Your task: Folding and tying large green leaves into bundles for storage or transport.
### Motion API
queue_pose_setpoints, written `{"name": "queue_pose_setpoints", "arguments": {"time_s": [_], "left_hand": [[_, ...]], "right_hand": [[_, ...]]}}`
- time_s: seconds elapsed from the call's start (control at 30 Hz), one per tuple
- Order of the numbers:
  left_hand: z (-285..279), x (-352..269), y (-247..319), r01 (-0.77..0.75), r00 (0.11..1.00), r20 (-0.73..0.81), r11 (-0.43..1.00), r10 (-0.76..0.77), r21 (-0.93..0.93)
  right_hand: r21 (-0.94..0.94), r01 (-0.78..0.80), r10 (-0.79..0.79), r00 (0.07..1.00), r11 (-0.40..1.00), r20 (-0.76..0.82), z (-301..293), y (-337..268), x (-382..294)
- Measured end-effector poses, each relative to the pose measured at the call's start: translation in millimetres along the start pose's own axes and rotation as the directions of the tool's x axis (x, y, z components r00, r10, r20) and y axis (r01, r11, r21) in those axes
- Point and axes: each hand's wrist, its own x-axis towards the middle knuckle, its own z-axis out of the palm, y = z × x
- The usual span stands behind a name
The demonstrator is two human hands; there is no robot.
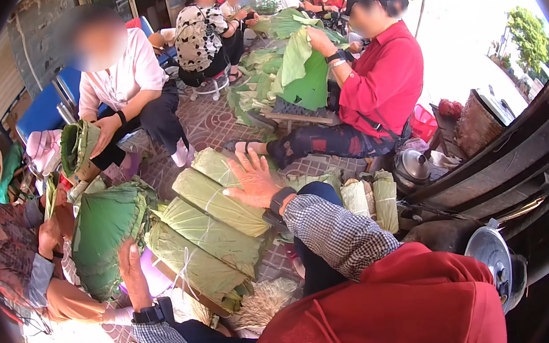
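My right hand [254, 183] is raised over the far end of several large bundles of folded lotus leaves, its fingers spread and holding nothing. Whether its palm touches the leaves, I cannot tell. White string [185, 269] ties the nearest bundle [196, 261]; behind it lie a middle bundle [211, 237] and a farther one [217, 199]. My left hand [133, 274] stands upright, seen edge-on and with nothing in it, between the near bundle and a stack of flat green leaves [107, 232].
Across from me, a person in red lifts a large leaf [308, 79]. A person in a pale shirt holds rolled leaves [78, 145]; another person sits close on my left. Smaller tied bundles [385, 200], a metal kettle [415, 164] and a lidded pot [491, 259] are at right.
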Motion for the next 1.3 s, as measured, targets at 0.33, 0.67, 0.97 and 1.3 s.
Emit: {"name": "queue_pose_setpoints", "arguments": {"time_s": [0.33, 0.67, 0.97, 1.3], "left_hand": [[8.8, 9.0, -29.6, 0.352, 0.931, 0.039, 0.867, -0.362, -0.353], [5.9, 4.2, -34.4, 0.367, 0.921, 0.022, 0.849, -0.388, -0.381], [-11.3, -23.0, -46.8, 0.44, 0.876, -0.014, 0.812, -0.482, -0.384], [57.5, -5.4, -64.4, -0.036, 0.999, 0.03, 0.952, 0.028, 0.304]], "right_hand": [[-0.169, -0.085, 0.156, 0.869, 0.982, 0.47, 65.7, 16.4, -7.7], [-0.103, 0.0, 0.036, 0.935, 0.995, 0.354, 72.6, 23.0, -10.3], [0.165, 0.432, -0.435, 0.9, 0.887, -0.016, 40.4, -66.0, -46.9], [0.116, 0.542, -0.546, 0.768, 0.833, 0.335, 71.5, -115.1, -91.6]]}}
